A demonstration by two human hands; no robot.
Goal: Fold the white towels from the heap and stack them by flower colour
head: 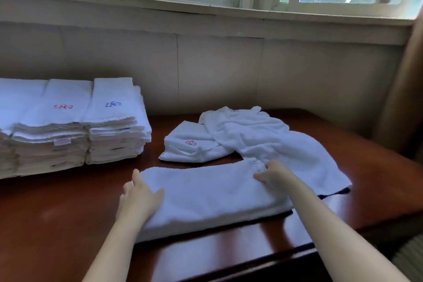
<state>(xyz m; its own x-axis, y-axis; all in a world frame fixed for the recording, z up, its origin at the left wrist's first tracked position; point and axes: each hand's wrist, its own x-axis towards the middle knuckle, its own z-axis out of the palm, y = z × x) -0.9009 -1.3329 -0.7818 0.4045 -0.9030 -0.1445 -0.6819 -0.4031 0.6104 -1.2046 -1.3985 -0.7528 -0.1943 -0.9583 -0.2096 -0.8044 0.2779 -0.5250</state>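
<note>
On the near worktop (68, 217), our left hand (139, 199) lies flat and our right hand (270, 173) pinches the half-folded towel (212, 194), its long axis running left-right between them.

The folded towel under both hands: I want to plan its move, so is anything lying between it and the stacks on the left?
Nothing visible does. Bare table lies between the folded towel and the stacks. The small folded towel and the heap lie behind and to the right, off that path.
</note>
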